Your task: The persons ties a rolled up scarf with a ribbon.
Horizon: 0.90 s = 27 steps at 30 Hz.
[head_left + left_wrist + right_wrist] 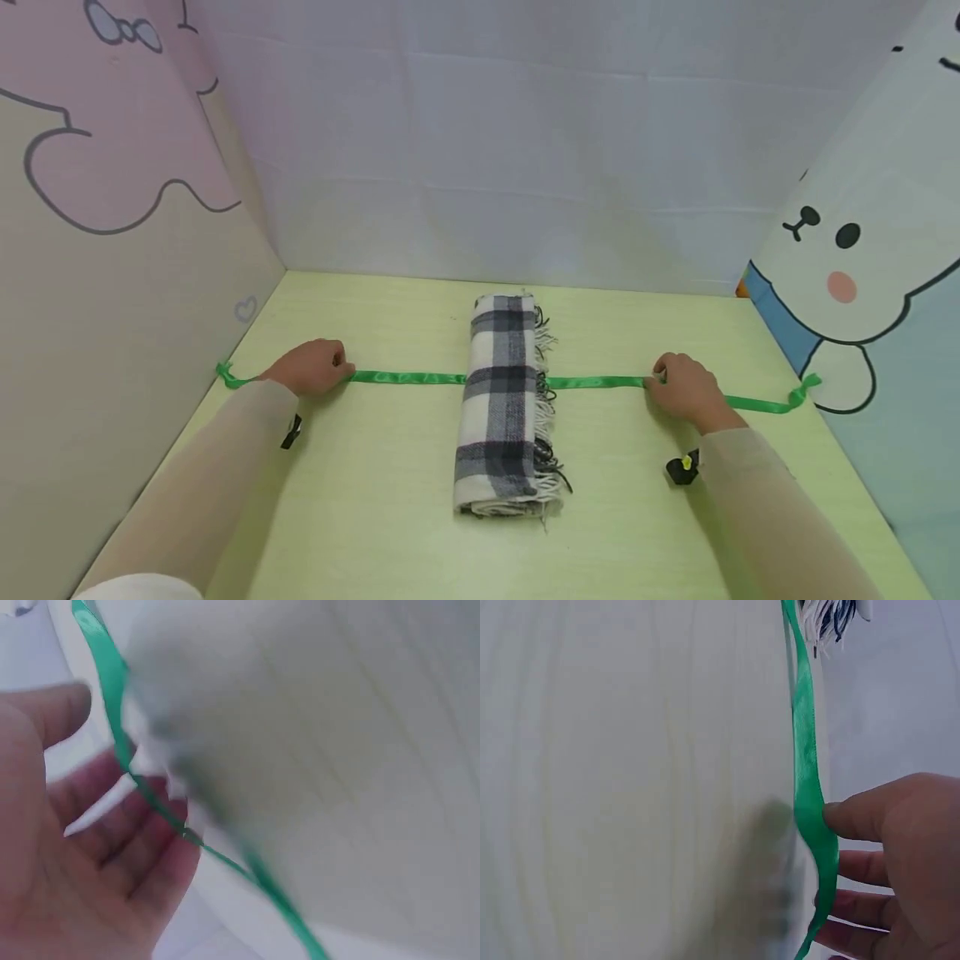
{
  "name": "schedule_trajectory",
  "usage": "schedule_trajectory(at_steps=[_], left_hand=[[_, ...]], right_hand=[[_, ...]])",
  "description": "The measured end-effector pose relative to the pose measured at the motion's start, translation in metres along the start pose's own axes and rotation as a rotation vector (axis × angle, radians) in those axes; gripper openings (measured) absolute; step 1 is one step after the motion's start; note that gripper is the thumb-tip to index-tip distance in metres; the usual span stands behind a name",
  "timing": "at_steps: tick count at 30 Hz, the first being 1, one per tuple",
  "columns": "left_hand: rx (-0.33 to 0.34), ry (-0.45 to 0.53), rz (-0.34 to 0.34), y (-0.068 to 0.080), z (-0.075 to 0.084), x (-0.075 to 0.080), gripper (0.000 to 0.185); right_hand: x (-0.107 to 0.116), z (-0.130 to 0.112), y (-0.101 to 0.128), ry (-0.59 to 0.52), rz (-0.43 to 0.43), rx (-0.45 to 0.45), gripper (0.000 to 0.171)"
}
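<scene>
A plaid scarf (497,408) in white, grey and black lies folded into a long bundle, its fringe along the right side. Beneath it runs a green ribbon (408,377), stretching out to both sides. My left hand (311,367) holds the ribbon's left stretch; in the left wrist view the ribbon (112,690) crosses the curled fingers, with the thumb (71,709) standing apart from them. On the other side my right hand (684,390) pinches the right stretch. The right wrist view shows the thumb (844,820) at the ribbon's edge and the fingers behind it.
All this is on a pale yellow table (375,517). A white cloth wall (487,167) rises behind it, with cartoon-printed panels at the left (112,275) and right (885,333). Both ribbon ends reach near the table's side edges.
</scene>
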<state>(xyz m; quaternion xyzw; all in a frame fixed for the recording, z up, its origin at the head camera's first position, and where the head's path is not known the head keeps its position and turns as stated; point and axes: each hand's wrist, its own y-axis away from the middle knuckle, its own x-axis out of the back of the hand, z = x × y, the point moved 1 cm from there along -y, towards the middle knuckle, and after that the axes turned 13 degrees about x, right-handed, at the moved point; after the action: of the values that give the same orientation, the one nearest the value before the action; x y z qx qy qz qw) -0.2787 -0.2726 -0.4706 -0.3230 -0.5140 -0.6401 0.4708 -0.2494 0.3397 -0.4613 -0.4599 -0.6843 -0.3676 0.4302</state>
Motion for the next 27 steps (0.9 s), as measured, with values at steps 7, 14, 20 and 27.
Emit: schedule_trajectory(at_steps=[7,14,20,27], left_hand=[[-0.030,0.039,0.252,0.022,0.038,-0.001,0.044],[0.042,0.176,0.234,0.053,0.081,-0.032,0.039],[0.226,0.239,0.082,0.052,0.101,-0.046,0.049],[0.364,0.180,0.028,0.037,0.115,-0.048,0.059]], right_hand=[[-0.001,-0.027,0.009,0.015,0.103,0.007,0.049],[-0.013,-0.066,0.017,-0.164,0.070,-0.150,0.043],[-0.022,-0.086,0.006,-0.216,0.041,-0.254,0.042],[-0.033,-0.092,-0.016,-0.145,-0.002,-0.295,0.055]])
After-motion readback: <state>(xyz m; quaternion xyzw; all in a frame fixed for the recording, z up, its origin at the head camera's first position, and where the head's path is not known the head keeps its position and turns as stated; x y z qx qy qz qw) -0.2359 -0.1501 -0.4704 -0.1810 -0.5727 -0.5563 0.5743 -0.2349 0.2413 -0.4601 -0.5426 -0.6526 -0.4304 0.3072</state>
